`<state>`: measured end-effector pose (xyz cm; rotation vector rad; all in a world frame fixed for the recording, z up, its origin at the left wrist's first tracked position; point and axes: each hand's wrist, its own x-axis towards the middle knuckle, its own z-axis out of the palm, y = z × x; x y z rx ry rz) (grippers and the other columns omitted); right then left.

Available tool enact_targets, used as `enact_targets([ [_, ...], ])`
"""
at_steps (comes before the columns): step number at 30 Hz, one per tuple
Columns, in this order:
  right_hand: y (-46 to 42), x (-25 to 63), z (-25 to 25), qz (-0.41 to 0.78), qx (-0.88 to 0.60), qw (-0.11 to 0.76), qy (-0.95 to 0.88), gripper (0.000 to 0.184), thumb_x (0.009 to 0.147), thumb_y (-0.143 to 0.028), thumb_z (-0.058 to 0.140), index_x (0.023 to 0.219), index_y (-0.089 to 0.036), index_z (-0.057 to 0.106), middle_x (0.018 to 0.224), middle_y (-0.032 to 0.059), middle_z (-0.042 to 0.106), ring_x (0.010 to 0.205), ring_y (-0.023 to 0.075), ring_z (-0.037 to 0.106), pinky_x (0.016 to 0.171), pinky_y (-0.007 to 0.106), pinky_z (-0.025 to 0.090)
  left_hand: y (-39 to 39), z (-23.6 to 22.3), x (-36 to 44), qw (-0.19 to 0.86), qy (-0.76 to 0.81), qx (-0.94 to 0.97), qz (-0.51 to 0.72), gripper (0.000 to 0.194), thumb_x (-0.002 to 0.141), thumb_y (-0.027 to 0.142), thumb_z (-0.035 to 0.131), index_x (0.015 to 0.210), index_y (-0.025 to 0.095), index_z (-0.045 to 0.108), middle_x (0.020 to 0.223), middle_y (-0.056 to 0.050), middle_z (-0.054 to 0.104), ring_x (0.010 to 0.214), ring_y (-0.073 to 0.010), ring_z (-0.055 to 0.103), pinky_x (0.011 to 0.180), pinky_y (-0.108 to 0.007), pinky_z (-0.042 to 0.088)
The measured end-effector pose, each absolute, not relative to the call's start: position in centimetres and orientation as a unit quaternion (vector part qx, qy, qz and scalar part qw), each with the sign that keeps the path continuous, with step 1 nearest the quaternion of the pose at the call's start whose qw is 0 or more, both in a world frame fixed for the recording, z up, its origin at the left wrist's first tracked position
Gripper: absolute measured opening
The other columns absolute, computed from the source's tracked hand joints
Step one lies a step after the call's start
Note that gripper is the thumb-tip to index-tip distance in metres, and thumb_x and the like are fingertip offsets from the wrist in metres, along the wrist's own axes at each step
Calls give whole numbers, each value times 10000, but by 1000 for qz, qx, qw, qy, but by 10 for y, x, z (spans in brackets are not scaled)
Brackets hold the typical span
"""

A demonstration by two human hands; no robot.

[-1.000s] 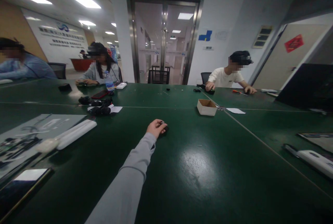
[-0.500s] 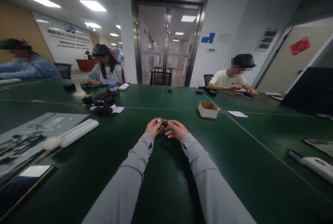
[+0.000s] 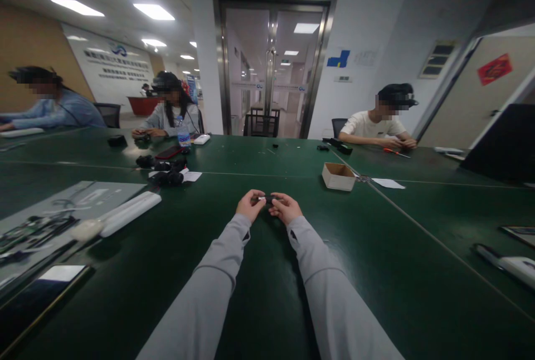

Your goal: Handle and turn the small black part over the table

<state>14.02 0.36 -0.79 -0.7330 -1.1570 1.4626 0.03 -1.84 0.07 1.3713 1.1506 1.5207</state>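
Observation:
A small black piece with a shiny silvery end (image 3: 268, 199) is held level between my two hands, just above the green table (image 3: 267, 271). My left hand (image 3: 249, 205) pinches its silvery end between thumb and fingers. The black end is in the grip of my right hand (image 3: 287, 208), whose lower fingers are curled under. The piece is too small to tell its kind, and my fingertips hide part of it.
To the left are a smartphone (image 3: 45, 293), a grey mat (image 3: 121, 190) with circuit parts and a long white device (image 3: 131, 212). An open box (image 3: 338, 177) stands ahead on the right, beside paper (image 3: 388, 183). A bottle (image 3: 183, 134) stands farther back. Three people sit across the table.
My right-hand fingers have closed in on the black end, and the piece now lies straighter between my hands. The view has shifted slightly. The person at the right has brought their hands together.

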Motion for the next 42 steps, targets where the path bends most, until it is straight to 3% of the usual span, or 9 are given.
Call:
enact_targets([
  [5, 4, 140, -9, 599, -312, 540, -503, 397, 576, -261, 745, 918, -150, 578, 574, -7, 570, 495, 133, 595, 443, 208, 502, -16, -2, -8, 356, 462, 568, 581, 187, 662, 240, 610, 814, 134, 586, 763, -45, 616, 699, -122, 594, 699, -251, 474],
  [11, 2, 141, -8, 597, -304, 536, -514, 421, 572, -288, 743, 934, -152, 578, 599, -9, 575, 499, 123, 590, 451, 205, 497, -19, 2, -9, 316, 556, 559, 528, 253, 703, 411, 551, 711, 161, 589, 596, -4, 614, 539, -114, 576, 596, -228, 449],
  [20, -2, 140, -4, 608, -298, 530, -509, 447, 544, -274, 758, 941, -167, 584, 650, -12, 574, 505, 118, 589, 446, 206, 486, -30, 13, -9, 249, 625, 543, 503, 414, 717, 558, 461, 593, 178, 573, 475, 20, 541, 456, -106, 518, 527, -218, 399],
  [42, -4, 141, -3, 612, -293, 511, -527, 436, 547, -262, 760, 937, -166, 594, 674, 1, 587, 535, 114, 593, 480, 202, 483, -33, 19, -7, 256, 653, 536, 471, 462, 726, 584, 420, 586, 180, 595, 509, -2, 577, 437, -105, 500, 491, -223, 376],
])
